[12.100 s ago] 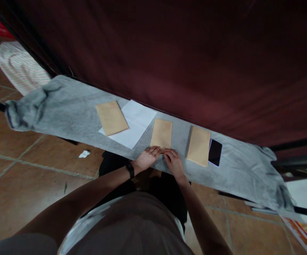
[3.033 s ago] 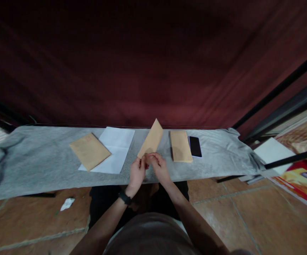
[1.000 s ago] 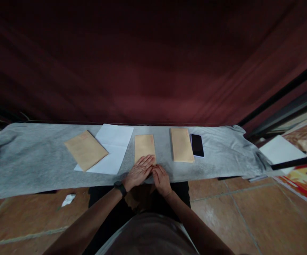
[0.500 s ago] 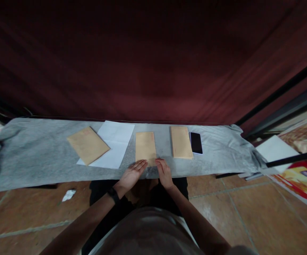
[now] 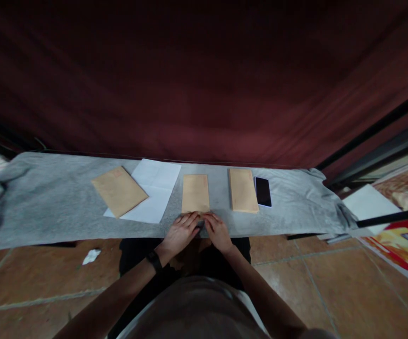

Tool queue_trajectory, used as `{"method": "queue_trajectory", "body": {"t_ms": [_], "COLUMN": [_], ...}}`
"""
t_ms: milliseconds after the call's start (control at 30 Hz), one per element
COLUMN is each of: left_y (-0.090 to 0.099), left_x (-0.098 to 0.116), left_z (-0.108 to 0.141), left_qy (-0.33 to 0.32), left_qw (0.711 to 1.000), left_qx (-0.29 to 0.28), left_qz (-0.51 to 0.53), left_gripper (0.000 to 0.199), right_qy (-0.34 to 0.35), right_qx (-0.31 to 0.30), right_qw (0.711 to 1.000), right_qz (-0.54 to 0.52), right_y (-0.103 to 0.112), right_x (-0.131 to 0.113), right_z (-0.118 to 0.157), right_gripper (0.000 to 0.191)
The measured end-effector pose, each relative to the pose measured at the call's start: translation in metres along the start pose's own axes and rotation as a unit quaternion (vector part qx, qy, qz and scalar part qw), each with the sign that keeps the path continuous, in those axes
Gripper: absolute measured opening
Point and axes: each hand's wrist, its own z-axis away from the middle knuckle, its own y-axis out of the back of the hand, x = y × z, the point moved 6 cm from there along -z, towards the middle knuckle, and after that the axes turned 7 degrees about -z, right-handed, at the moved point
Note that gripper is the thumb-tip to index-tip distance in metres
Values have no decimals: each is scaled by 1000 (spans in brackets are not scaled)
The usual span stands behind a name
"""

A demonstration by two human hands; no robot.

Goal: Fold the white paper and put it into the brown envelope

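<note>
A brown paper envelope (image 5: 195, 194) with small red print at its top right corner lies upright in front of me on the grey cloth. My left hand (image 5: 183, 230), with a dark band on the wrist, grips its near edge with bent fingers. From the other side, my right hand (image 5: 218, 230) closes on that same edge, its fingertips almost meeting the left ones. The near end of the envelope is partly hidden under the fingers. To the right lies a stack of similar brown envelopes (image 5: 243, 190), beside a dark-screened phone (image 5: 263, 191).
On the left, another brown envelope (image 5: 119, 190) lies slanted across a white sheet of paper (image 5: 157, 188). Grey cloth (image 5: 62, 202) covers the narrow bench. A dark red curtain (image 5: 204, 94) hangs behind it. White scrap (image 5: 91, 256) lies on the tiled floor.
My hands have drawn closer together at the envelope's near edge, and the fingers have bent from lying flatter to gripping it. The view has shifted slightly.
</note>
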Motion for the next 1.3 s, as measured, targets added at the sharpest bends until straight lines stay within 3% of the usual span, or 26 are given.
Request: {"method": "queue_trajectory", "body": {"t_ms": [233, 567, 767, 1000, 1300], "left_y": [-12, -16, -19, -17, -23], "left_x": [9, 14, 17, 23, 21], "left_z": [6, 7, 8, 7, 6], "left_qy": [-6, -19, -12, -1, 13], "left_qw": [1000, 997, 994, 992, 993], "left_qx": [7, 11, 13, 21, 19], "left_qz": [0, -79, -112, -126, -116], "left_gripper": [46, 64, 62, 62, 59], "right_qy": [88, 40, -9, -10, 91], "right_qx": [-128, -112, -91, -89, -185], "right_qw": [979, 968, 961, 951, 936], "right_qz": [134, 220, 261, 295, 284], "right_y": [-19, -26, -26, -26, -30], "right_x": [12, 59, 70, 60, 30], "right_z": [-36, -111, -134, -126, -71], "right_gripper": [43, 55, 61, 58, 47]}}
